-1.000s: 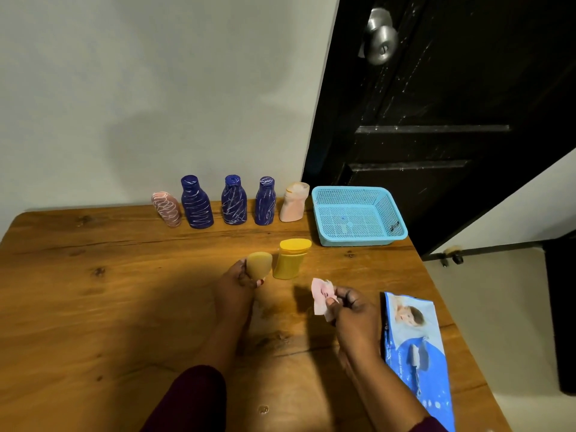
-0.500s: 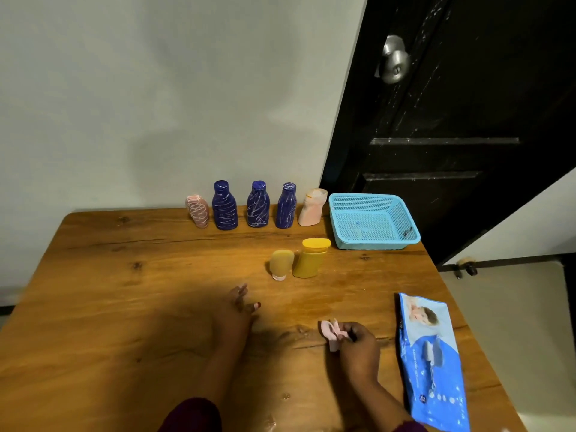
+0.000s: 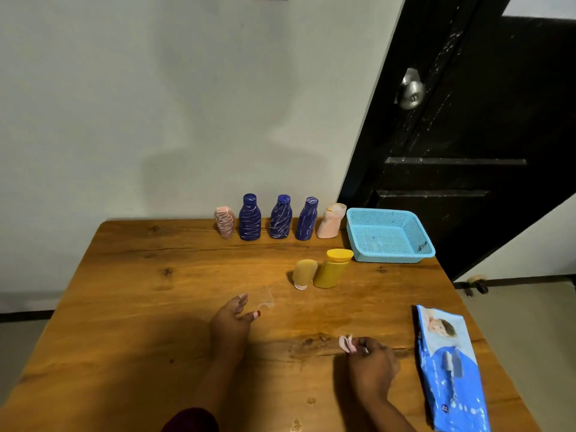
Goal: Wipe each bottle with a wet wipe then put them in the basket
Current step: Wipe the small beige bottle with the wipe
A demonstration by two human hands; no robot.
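A second ago my left hand (image 3: 232,319) held the small tan bottle (image 3: 304,273) up beside the yellow bottle (image 3: 332,269); now that bottle stands cap-down on the tabletop (image 3: 140,307), touching the yellow one, and the left hand has drawn back toward me. It rests low over the wood with fingers loosely spread and nothing in it. My right hand (image 3: 372,361) has also pulled back and dropped closer to the surface, and it still pinches the crumpled pink wipe (image 3: 346,342) between thumb and fingertips, the rest of the hand curled closed.

The two yellowish bottles sit ahead of both hands, roughly between them and a little nearer the left, well clear of either. Further ahead, along the wall edge, runs the row: a pink scribbled bottle (image 3: 224,222), three dark blue bottles (image 3: 250,217) (image 3: 280,217) (image 3: 307,218), then a pale peach bottle (image 3: 331,221). The blue basket (image 3: 388,257) lies ahead of the right hand, just right of the peach bottle and just beyond the yellow bottle's cap; I see no bottle in it. The blue wipes pack (image 3: 448,369) lies flat just to the right of the right hand, near but not touching.
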